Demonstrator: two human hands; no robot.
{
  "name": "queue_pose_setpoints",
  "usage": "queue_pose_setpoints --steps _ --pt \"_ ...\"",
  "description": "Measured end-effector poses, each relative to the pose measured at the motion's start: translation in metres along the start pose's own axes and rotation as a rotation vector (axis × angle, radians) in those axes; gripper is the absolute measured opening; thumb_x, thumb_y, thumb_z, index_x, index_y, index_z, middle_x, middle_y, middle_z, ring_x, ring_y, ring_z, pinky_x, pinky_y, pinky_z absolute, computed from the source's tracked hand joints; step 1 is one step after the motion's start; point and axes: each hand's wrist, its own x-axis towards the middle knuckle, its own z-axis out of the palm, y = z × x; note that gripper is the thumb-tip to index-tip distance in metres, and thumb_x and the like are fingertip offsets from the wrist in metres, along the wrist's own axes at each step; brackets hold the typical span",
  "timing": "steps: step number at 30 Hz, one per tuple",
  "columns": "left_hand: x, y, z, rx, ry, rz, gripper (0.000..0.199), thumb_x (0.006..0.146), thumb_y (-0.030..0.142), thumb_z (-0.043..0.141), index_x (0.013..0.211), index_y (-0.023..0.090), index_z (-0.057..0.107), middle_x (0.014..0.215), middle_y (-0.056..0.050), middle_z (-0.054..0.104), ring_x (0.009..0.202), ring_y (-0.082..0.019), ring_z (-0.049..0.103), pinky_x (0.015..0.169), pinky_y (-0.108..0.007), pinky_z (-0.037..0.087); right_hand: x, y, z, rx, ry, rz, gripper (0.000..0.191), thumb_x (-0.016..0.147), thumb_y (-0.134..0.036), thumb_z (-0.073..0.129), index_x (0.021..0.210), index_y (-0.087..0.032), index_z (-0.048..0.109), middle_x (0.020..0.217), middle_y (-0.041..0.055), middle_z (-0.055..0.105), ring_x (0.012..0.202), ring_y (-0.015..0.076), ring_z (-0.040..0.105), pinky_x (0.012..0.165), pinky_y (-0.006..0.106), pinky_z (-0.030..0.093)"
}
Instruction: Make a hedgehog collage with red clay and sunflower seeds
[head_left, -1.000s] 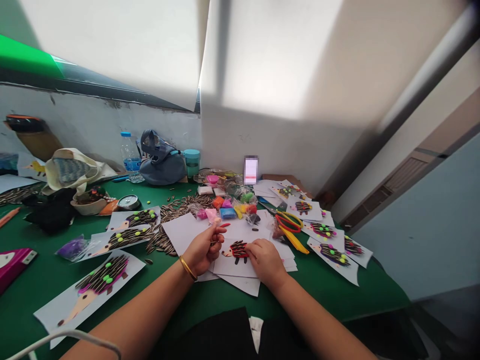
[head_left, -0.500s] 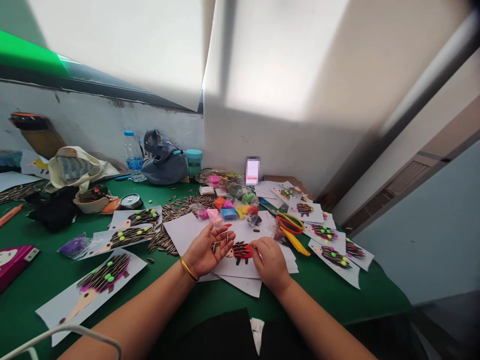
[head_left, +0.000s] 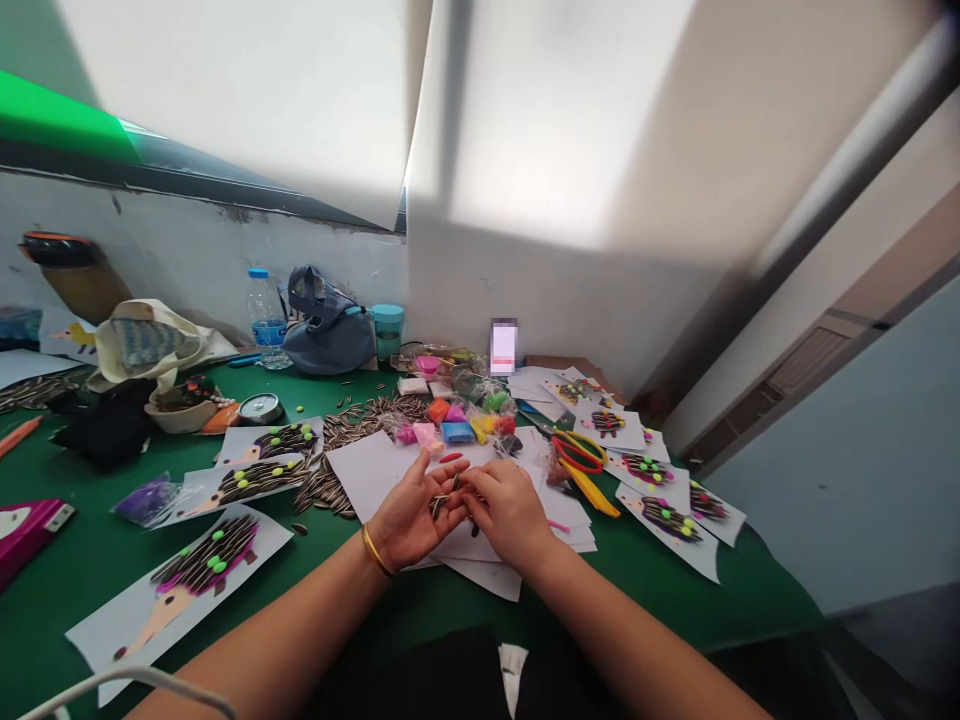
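Note:
My left hand (head_left: 417, 512) is palm up, fingers slightly curled, cupping a few striped sunflower seeds (head_left: 438, 506). Over its fingertips, my right hand (head_left: 511, 508) pinches at a sunflower seed (head_left: 456, 482); its fingertips partly cover the contact. Beneath both hands lies a stack of white paper (head_left: 480, 578). The red hedgehog picture on the top sheet is mostly hidden by my right hand. Behind the left hand, a heap of sunflower seeds (head_left: 334, 482) spreads across the green table. A small red clay strip (head_left: 451, 457) rests on the paper just beyond my fingers.
Bagged coloured clay (head_left: 457, 432) sits beyond the paper. Yellow-handled scissors (head_left: 581, 452) lie to the right, near several hedgehog cards (head_left: 667, 518). More cards (head_left: 202, 565) are at left. A phone (head_left: 503, 346), a blue bag (head_left: 328, 335) and a water bottle (head_left: 266, 320) stand along the wall.
My right hand has moved left from the red hedgehog picture to the seeds in my left hand, now covering the picture. My left hand has barely moved.

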Motion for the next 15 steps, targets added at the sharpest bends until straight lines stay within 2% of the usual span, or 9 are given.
queue_pose_setpoints --steps 4,7,10,13,15 --pt "-0.0032 -0.0003 0.0045 0.030 0.000 -0.029 0.051 0.092 0.057 0.042 0.110 0.013 0.062 0.082 -0.007 0.065 0.067 -0.013 0.062 0.072 -0.027 0.054 0.0010 -0.0003 0.0005 0.001 0.010 -0.008 0.020 0.087 -0.020 0.060 0.105 -0.025 0.066 0.087 0.0038 0.061 0.087 0.0207 0.052 0.076 0.033 0.036" --pt "-0.0041 -0.0018 0.0069 0.028 -0.070 -0.072 0.053 0.093 0.057 0.041 0.102 0.011 0.065 0.075 -0.006 0.062 0.066 -0.013 0.061 0.075 -0.027 0.054 0.0038 -0.0033 -0.0017 0.001 0.009 -0.007 0.019 0.087 -0.021 0.061 0.104 -0.028 0.067 0.084 0.0024 0.060 0.086 0.0196 0.052 0.075 0.032 0.036" --pt "-0.0037 -0.0038 0.0068 0.045 -0.106 -0.104 0.054 0.092 0.057 0.042 0.100 0.009 0.065 0.077 -0.008 0.063 0.068 -0.014 0.063 0.076 -0.028 0.054 0.0059 -0.0047 -0.0039 0.004 0.013 -0.007 0.017 0.087 -0.019 0.059 0.098 -0.028 0.069 0.082 0.0022 0.060 0.084 0.0192 0.053 0.074 0.031 0.035" --pt "-0.0033 -0.0056 0.0059 0.090 -0.045 -0.073 0.043 0.091 0.052 0.051 0.100 0.012 0.064 0.087 -0.010 0.067 0.078 -0.017 0.067 0.078 -0.029 0.054 0.0038 -0.0011 -0.0041 0.042 0.049 -0.002 0.018 0.088 -0.017 0.055 0.099 -0.025 0.068 0.085 0.0032 0.062 0.085 0.0194 0.055 0.075 0.032 0.036" --pt "-0.0031 -0.0065 0.0056 0.157 0.033 -0.015 0.030 0.088 0.042 0.060 0.099 0.014 0.064 0.095 -0.010 0.068 0.086 -0.018 0.067 0.077 -0.027 0.054 0.0000 0.0036 -0.0032 0.085 0.076 0.010 0.018 0.090 -0.017 0.051 0.100 -0.022 0.066 0.088 0.0036 0.065 0.085 0.0193 0.056 0.076 0.031 0.038"
